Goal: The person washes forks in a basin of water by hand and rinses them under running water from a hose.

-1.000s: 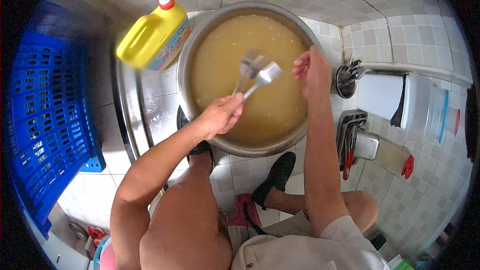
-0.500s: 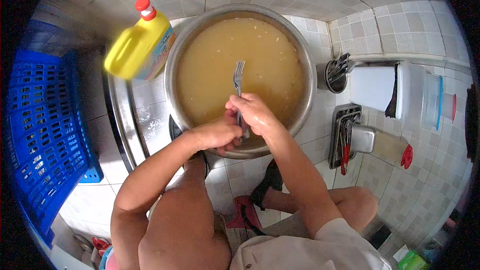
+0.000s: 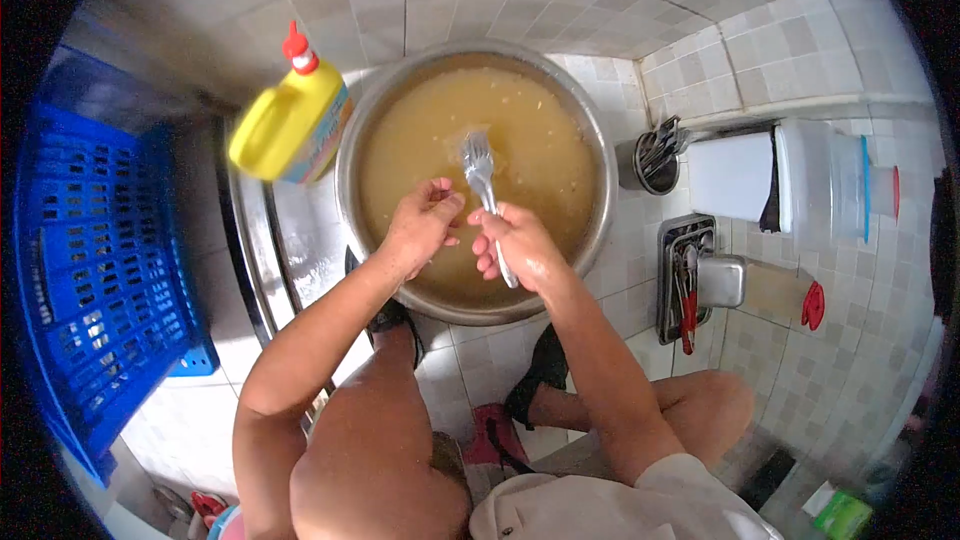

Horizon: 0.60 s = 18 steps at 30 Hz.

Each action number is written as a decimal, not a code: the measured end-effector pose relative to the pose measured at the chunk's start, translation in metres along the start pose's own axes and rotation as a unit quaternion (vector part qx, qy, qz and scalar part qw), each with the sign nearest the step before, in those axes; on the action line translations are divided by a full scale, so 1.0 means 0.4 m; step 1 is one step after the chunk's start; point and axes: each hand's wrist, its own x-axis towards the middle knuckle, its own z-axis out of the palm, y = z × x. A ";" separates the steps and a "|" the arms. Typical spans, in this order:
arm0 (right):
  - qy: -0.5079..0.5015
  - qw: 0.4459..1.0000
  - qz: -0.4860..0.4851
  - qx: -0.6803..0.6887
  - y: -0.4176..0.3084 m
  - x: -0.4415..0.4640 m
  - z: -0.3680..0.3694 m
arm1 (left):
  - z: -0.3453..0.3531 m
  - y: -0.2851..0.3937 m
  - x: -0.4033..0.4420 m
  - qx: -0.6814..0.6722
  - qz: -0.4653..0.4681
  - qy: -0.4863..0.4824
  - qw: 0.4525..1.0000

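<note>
A metal fork (image 3: 479, 155) is gripped in my right hand (image 3: 515, 245), its tines pointing away over the cloudy yellowish water (image 3: 400, 145). The tine end is smeared by motion. Beside the fork, to its left, my left hand (image 3: 425, 225) is apart from it, with thumb and fingers curled together in a pinch. Whatever may sit between those fingertips is too small to make out. Both hands are above the near half of a large round metal basin (image 3: 606, 175), where pale bits float.
A yellow bottle (image 3: 290, 125) with a red pump stands left of the basin, near a blue crate (image 3: 105, 240). To the right are a metal cup of cutlery (image 3: 655, 165), a black tray of utensils (image 3: 672, 285) and plastic containers (image 3: 830, 175). A tiled wall rises behind.
My left hand has let go of the fork's handle and moved up and left. The fork, still in my right hand, has shifted slightly and tilted. The whole view has moved a little.
</note>
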 end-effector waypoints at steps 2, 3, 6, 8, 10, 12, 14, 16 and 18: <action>-0.015 0.999 -0.032 0.005 -0.005 -0.028 0.002 | 0.009 0.047 -0.005 0.002 0.030 -0.078 0.997; -0.050 0.998 -0.040 0.005 -0.015 -0.047 0.003 | 0.000 0.066 0.004 0.036 0.039 -0.135 0.989; -0.099 0.992 -0.080 0.012 -0.030 -0.081 -0.016 | 0.019 0.161 -0.030 -0.009 0.092 -0.156 0.983; -0.169 0.982 -0.078 0.035 -0.069 -0.111 -0.027 | 0.024 0.217 -0.039 -0.016 0.111 -0.185 0.976; -0.185 0.977 -0.087 0.061 -0.114 -0.156 -0.030 | 0.024 0.280 -0.068 0.053 0.148 -0.197 0.968; -0.188 0.977 -0.101 0.022 -0.161 -0.209 -0.035 | 0.045 0.338 -0.113 0.074 0.197 -0.174 0.962; -0.179 0.976 -0.117 0.024 -0.181 -0.237 -0.045 | 0.061 0.389 -0.149 0.153 0.207 -0.150 0.955; -0.174 0.976 -0.131 -0.026 -0.213 -0.284 -0.053 | 0.089 0.430 -0.190 0.156 0.244 -0.133 0.948; -0.186 0.967 -0.174 -0.018 -0.245 -0.327 -0.055 | 0.115 0.490 -0.239 0.256 0.245 -0.063 0.933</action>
